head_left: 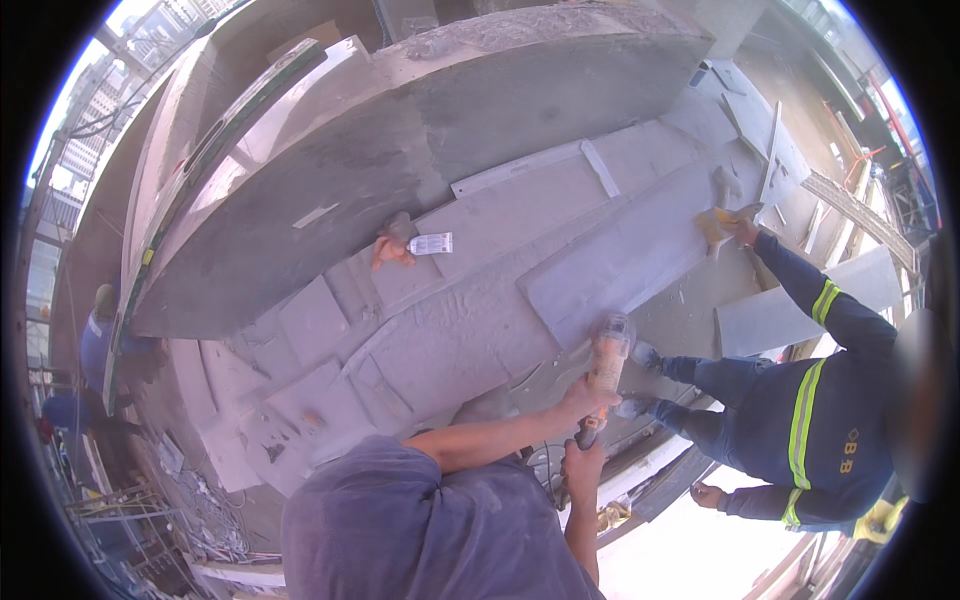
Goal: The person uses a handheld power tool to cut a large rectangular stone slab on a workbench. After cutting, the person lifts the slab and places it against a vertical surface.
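Angle grinder (607, 360) is held at near corner of grey panel (625, 255), front wrapped by left grip (583, 398), rear by right grip (582, 468); contact cannot be told. Co-worker's shoes (646, 355) are planted just right; yellow item (714, 224) is held by co-worker's hand (744, 231) at panel's far end. White tube (431, 243), orange glove (393, 245) seen leftward.

Smooth matt panel (620, 255); dusty, plastic-looking power tool (607, 365)

Head-worn fisheye view, looking down
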Tool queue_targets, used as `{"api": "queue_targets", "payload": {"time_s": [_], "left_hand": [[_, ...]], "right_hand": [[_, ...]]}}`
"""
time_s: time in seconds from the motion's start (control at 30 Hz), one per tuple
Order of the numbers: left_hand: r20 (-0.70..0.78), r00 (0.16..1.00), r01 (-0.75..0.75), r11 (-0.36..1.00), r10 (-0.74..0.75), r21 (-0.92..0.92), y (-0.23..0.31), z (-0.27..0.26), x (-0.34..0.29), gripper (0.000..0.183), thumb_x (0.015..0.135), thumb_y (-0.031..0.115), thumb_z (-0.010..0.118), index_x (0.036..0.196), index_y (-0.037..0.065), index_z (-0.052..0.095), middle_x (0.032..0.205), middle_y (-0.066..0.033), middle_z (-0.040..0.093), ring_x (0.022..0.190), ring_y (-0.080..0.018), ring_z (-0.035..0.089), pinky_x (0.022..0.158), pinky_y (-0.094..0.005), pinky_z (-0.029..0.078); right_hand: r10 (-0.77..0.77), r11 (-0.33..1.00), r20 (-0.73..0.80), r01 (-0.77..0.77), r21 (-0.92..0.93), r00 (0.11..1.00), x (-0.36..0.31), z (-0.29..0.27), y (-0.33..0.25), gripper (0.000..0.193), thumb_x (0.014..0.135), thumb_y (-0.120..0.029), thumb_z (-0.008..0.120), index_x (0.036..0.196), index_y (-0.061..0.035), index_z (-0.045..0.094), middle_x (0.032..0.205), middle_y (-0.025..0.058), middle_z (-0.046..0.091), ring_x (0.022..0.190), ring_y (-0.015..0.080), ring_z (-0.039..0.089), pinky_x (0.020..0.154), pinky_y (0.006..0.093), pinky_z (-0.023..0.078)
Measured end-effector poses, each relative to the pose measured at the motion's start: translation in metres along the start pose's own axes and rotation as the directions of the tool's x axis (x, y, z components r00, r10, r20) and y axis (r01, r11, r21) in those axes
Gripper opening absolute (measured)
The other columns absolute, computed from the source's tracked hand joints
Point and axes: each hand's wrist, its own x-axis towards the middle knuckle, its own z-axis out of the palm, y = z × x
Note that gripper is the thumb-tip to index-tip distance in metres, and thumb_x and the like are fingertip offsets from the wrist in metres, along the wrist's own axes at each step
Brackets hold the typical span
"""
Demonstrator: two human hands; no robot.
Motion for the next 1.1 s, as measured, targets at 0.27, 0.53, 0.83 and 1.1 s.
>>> {"api": "queue_targets", "payload": {"time_s": [0.27,0.53,0.83,1.1], "left_hand": [[0.054,0.991,0.113,0.986,-0.121,0.12,0.019,-0.019,-0.011,0.074,0.081,0.02,0.094,0.145,0.003,0.062,0.115,-0.0088,0.075,0.102,-0.0209,0.075,0.091,-0.0399,0.062],[0.184,0.973,0.133,0.99,-0.141,0.057,0.019,-0.021,-0.008,0.076,0.08,0.02,0.093,0.148,0.005,0.061,0.122,-0.0084,0.073,0.109,-0.0205,0.073,0.097,-0.0395,0.059],[0.187,0.972,0.133,0.99,-0.14,0.049,0.015,-0.014,-0.001,0.081,0.079,0.021,0.092,0.151,0.006,0.059,0.123,-0.0081,0.072,0.112,-0.0207,0.071,0.1,-0.04,0.057],[0.165,0.978,0.116,0.989,-0.131,0.095,0.014,-0.018,-0.004,0.084,0.078,0.023,0.092,0.153,0.005,0.057,0.123,-0.0087,0.072,0.113,-0.0212,0.071,0.101,-0.0397,0.057]], "right_hand": [[-0.088,0.995,-0.109,0.081,-0.063,0.99,-0.021,0.028,-0.016,0.046,0.092,-0.014,0.075,0.131,0.0082,0.064,0.104,0.0332,0.077,0.104,0.0576,0.073,0.091,0.0581,0.055],[-0.059,0.997,-0.13,0.065,0.043,0.99,-0.012,0.032,-0.009,0.051,0.093,-0.015,0.077,0.137,0.0075,0.062,0.115,0.0347,0.076,0.112,0.0556,0.074,0.094,0.057,0.056],[-0.053,0.998,-0.122,0.058,0.04,0.991,-0.002,0.027,0.003,0.051,0.093,-0.014,0.078,0.136,0.0075,0.062,0.115,0.0346,0.076,0.111,0.0564,0.073,0.093,0.0578,0.056],[-0.027,0.997,-0.116,0.035,0.07,0.993,-0.002,0.034,0.011,0.047,0.093,-0.015,0.079,0.132,0.0069,0.063,0.113,0.0336,0.076,0.109,0.0557,0.073,0.092,0.0583,0.055]]}}
